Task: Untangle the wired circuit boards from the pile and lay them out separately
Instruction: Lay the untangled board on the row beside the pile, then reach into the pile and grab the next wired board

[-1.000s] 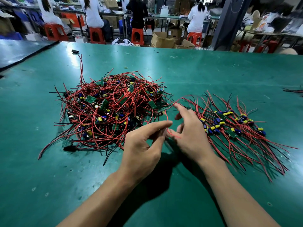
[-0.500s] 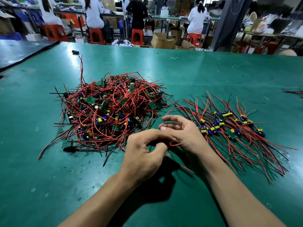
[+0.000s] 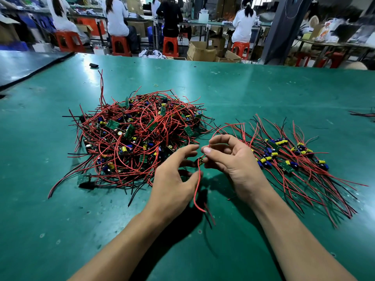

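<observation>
Hands have parted since the earlier frame: right hand [image 3: 237, 161] pinches one board [image 3: 199, 160] by its wire [image 3: 197, 189], between pile [image 3: 138, 138] and row [image 3: 284, 155]; left hand [image 3: 172, 183] fingers loosely open. Straighten both leads before laying it beside the row.

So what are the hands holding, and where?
The right hand pinches a thin red wire just above its small circuit board; the left hand looks open.

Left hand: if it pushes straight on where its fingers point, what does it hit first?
Likely the small wired board that the right hand pinches, just ahead of the fingertips of the left hand. Depth is unclear from one view.
</observation>
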Tool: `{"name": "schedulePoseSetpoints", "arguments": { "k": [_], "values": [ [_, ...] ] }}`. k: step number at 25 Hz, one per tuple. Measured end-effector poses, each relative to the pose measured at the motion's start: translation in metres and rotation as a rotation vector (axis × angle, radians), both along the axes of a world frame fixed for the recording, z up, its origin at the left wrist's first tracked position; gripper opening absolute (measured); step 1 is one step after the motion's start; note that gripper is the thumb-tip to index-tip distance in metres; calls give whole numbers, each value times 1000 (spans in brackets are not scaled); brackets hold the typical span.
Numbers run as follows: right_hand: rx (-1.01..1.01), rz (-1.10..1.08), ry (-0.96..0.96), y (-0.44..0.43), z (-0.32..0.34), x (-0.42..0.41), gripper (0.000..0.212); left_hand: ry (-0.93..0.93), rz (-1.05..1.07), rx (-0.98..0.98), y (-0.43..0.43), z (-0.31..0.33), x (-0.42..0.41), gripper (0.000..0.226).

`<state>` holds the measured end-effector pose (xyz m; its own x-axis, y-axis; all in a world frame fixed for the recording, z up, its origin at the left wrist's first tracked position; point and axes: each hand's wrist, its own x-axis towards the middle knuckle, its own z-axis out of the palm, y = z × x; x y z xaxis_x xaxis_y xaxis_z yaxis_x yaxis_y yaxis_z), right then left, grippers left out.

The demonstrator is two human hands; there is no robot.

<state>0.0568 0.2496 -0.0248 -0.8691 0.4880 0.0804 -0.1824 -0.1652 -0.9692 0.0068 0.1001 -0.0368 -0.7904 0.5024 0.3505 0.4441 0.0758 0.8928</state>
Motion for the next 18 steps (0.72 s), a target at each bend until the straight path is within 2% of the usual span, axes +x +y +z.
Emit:
{"name": "schedulePoseSetpoints", "arguments": {
  "k": [3,7,9,11,14,18],
  "values": [
    [-122,50,9,-2,2,0,24,-5,26,-7,0,0,0,43],
    [29,78,-57,5,5,1,29,-333,-19,134,2,1,-3,21],
    [83,140,-120,5,4,2,32,-433,-61,175,2,1,-4,10],
    [116,208,-180,2,1,3,25,-498,-119,218,1,2,-4,10],
    [146,258,-220,-1,0,5,20,-480,-127,200,1,1,-6,13],
    [126,281,-208,-9,-3,4,35,-404,-88,125,3,-3,-6,8]
  ]
}}
